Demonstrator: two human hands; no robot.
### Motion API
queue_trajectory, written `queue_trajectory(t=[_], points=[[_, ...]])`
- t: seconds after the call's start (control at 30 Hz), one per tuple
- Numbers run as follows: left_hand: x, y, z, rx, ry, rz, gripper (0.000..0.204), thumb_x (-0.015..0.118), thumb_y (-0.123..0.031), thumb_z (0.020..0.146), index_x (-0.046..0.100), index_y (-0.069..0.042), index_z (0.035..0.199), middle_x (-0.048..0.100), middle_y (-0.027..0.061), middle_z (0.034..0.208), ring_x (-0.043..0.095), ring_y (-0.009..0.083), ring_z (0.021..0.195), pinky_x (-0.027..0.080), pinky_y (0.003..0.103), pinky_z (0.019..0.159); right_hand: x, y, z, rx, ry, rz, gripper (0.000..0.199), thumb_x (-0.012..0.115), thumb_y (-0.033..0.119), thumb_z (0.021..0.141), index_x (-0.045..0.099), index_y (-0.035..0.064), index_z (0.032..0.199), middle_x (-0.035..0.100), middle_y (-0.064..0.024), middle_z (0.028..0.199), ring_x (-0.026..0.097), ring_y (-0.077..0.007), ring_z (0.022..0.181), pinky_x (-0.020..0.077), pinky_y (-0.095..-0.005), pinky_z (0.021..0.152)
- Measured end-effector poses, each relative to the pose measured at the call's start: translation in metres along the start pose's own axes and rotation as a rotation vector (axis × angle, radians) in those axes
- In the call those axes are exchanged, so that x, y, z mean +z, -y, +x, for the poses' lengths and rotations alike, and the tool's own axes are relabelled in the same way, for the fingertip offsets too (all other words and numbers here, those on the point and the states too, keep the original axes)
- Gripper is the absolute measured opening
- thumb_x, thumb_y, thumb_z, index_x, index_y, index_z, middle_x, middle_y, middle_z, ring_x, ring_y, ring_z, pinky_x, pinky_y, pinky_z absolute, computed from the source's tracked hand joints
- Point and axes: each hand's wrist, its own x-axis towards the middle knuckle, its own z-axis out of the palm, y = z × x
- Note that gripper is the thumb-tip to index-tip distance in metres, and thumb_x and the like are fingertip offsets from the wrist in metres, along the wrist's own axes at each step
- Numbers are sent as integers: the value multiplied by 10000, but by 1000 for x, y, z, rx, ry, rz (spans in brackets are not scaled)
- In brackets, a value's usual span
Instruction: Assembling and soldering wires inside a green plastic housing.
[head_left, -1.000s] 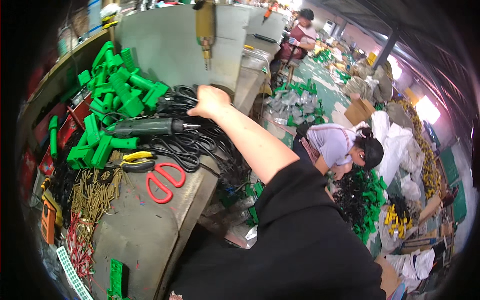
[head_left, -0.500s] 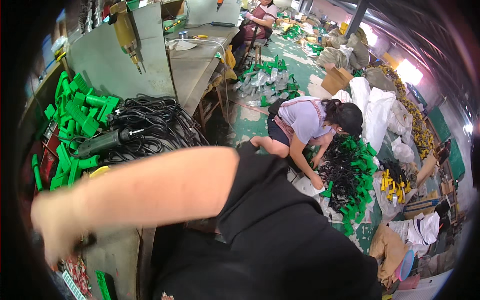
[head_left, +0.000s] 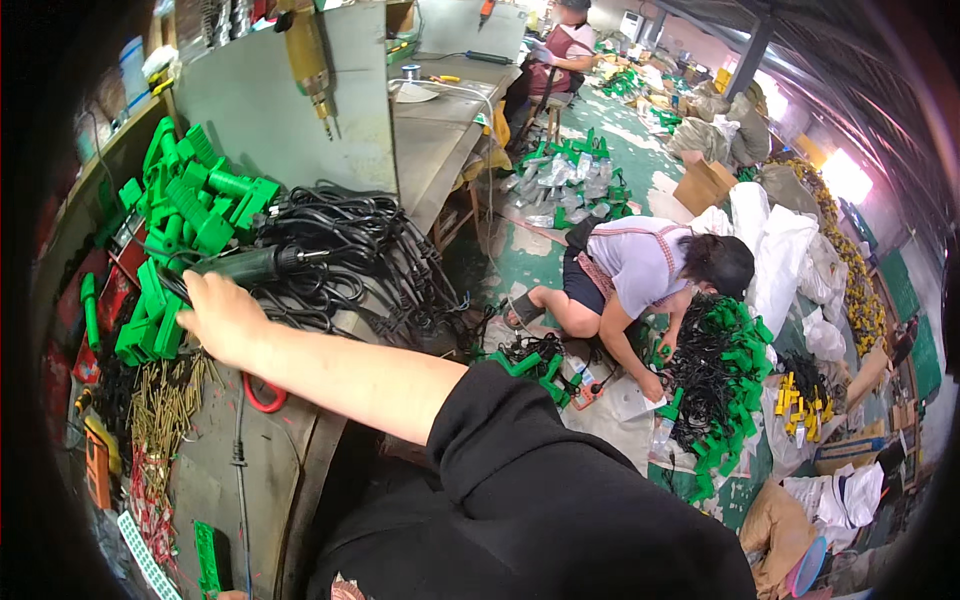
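My right arm reaches across the workbench, and its hand [head_left: 225,318] is at the rear end of a dark electric screwdriver [head_left: 255,266]. The fingers look closed on that end; the far fingertips are hidden. The screwdriver lies on a heap of black power cords [head_left: 340,245], its bit pointing away from the hand. Beside it sits a pile of green plastic housings [head_left: 190,195]. Of my left hand [head_left: 232,595], only a sliver of skin shows at the lower edge, near a green housing [head_left: 208,558] on the bench; its fingers are out of sight.
Long brass-coloured pins [head_left: 160,405] and red wires [head_left: 150,505] lie on the bench beside a pale strip with holes [head_left: 148,560]. A yellow power tool [head_left: 305,60] hangs before a grey panel [head_left: 240,120]. A co-worker [head_left: 635,265] crouches on the floor beside green-plugged cords [head_left: 715,400].
My right hand has moved up the bench from the near left to the screwdriver's rear end. The view has shifted slightly, showing more of the bench and floor. The co-worker remains crouched.
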Motion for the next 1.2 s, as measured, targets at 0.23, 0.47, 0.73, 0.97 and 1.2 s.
queue_trajectory(t=[0.23, 0.47, 0.73, 0.97, 1.2], points=[[-19, -6, -2, 140, -207, 488, 106, 571, -64, 965, 659, -23, 1008, 633, 217, 836, 609, 349, 709, 495, 382, 634, 29, 115, -127, -551, 948, 265, 395, 700, 414, 804, 653, 22, 830, 652, -170, 737, 676, -391, 785, 531, -494, 687], [-6, 19, -8, 146, -238, 340, 175, 765, -97, 682, 603, -106, 748, 545, 64, 579, 573, 281, 519, 417, 429, 477, 56, 117, -138, -429, 1063, 599, 236, 652, 273, 913, 644, 37, 926, 674, -140, 791, 674, -364, 751, 537, -444, 666], [-82, 111, 26, -143, -596, 121, 112, 685, -86, 845, 653, 4, 786, 619, 113, 678, 584, 245, 576, 447, 329, 548, 64, 100, -128, 2, 1314, 769, 179, 677, 180, 938, 581, 38, 887, 689, -64, 774, 698, -200, 711, 535, -322, 649], [-59, 168, 129, -5, -379, 172, 190, 712, -221, 853, 721, -39, 908, 675, 138, 860, 664, 295, 796, 522, 391, 719, 69, 102, -132, 66, 1204, 865, 284, 720, 241, 920, 515, 57, 853, 563, -29, 699, 537, -165, 598, 433, -314, 554], [-37, 157, 192, -90, -205, 473, 190, 675, -312, 856, 769, -156, 909, 683, 82, 922, 667, 297, 880, 536, 417, 781, 72, 93, -133, -42, 1207, 910, 341, 763, 283, 880, 503, 67, 836, 486, -31, 645, 473, -193, 555, 376, -342, 517]])
